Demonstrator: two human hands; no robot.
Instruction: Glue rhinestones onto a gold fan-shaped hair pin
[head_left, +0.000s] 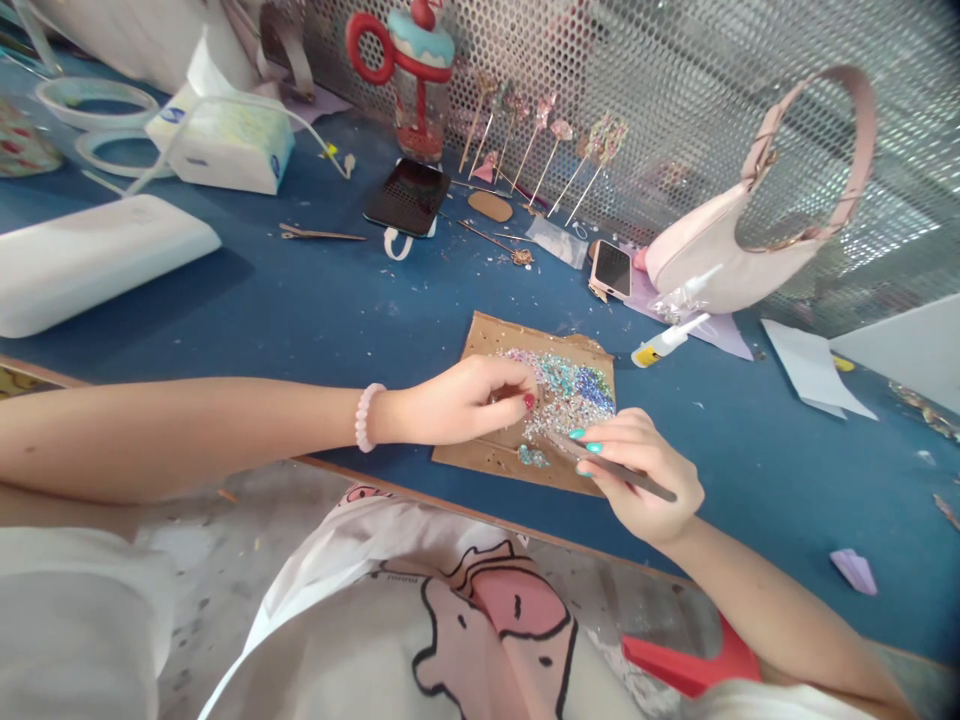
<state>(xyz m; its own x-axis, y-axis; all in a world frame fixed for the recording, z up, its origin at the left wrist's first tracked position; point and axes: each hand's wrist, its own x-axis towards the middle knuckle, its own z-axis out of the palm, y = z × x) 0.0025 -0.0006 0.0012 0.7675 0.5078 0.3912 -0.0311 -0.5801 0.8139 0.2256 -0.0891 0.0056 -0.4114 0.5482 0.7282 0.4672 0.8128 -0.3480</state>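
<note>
My right hand [651, 475] is closed around a dark pair of tweezers [626, 474], its tip angled down-left at the glittery beads. My left hand [476, 398], a pink bead bracelet on the wrist, hovers over or rests on the cardboard's left part with thumb and fingers pinched; whatever lies between them is hidden. Beneath both hands is a piece of brown cardboard [487, 335]. Loose sparkly rhinestones [559, 410] in pink, teal, blue and clear are spread across it. A small teal glittery clump [532, 457] lies near its front edge.
Glue bottle [660, 347], phone [613, 268] and pink handbag [705, 240] stand right of the cardboard. Behind are decorated sticks [532, 145], a black device [411, 197] and a cup [420, 110]. Leftward lie tweezers [322, 235], a tissue pack [225, 145] and a white lamp [105, 255].
</note>
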